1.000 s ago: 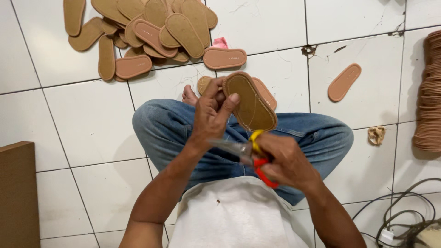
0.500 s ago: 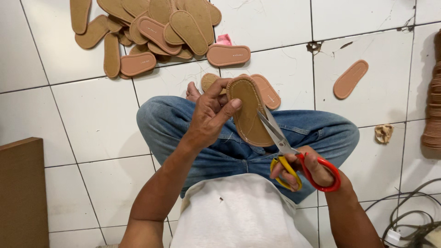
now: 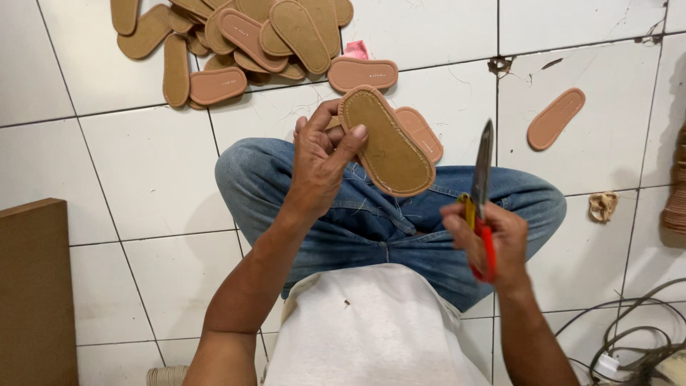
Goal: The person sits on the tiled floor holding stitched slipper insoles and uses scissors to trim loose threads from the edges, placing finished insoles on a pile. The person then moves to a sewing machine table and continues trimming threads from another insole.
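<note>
Two hands apart: left hand (image 3: 321,168) clamps sole (image 3: 389,143), long axis slanting down-right; right hand (image 3: 489,239) grips scissors (image 3: 482,193), blades upright, just right.

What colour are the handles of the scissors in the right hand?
The scissors have one yellow handle and one red handle, seen in the head view, in the right hand.

One sole (image 3: 389,143) is held up, and one pair of scissors (image 3: 481,193) is gripped. Three soles are counted lying singly on the floor: (image 3: 362,73), (image 3: 556,118), (image 3: 420,133). One heap of soles (image 3: 236,36) is seen, its number not countable.
</note>
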Available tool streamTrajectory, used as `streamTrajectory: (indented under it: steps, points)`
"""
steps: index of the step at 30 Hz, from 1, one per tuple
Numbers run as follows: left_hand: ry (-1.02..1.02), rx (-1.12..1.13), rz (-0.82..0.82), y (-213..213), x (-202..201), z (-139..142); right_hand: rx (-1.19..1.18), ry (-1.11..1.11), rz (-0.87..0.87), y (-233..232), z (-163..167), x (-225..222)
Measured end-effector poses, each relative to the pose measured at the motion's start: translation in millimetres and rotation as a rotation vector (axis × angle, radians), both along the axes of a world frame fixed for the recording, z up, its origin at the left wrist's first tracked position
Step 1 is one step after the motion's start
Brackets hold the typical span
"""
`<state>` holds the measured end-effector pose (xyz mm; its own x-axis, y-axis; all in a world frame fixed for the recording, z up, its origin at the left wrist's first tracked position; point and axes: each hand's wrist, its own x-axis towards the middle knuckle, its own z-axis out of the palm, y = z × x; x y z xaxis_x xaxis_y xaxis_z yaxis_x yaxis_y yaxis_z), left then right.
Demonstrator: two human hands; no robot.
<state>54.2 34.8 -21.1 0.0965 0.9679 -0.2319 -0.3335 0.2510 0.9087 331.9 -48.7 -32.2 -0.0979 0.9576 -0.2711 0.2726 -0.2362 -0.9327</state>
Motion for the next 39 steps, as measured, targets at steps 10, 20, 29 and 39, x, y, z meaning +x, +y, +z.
streamTrajectory:
  steps: [10, 20, 29, 39]
  points:
    - [0.346, 0.679, -0.480, -32, 4, 28, -0.232, 0.570, -0.212, 39, -3, -38]
    - [-0.069, -0.090, -0.286, -23, 16, -4, -0.019, 0.203, -0.069, 54, 24, -35]
    - [0.121, -0.042, -0.212, -22, 17, 1, 0.084, -0.034, -0.137, 51, 18, -25]
    - [0.075, -0.061, -0.115, -18, 8, -35, 0.052, 0.039, -0.214, 69, 2, -34]
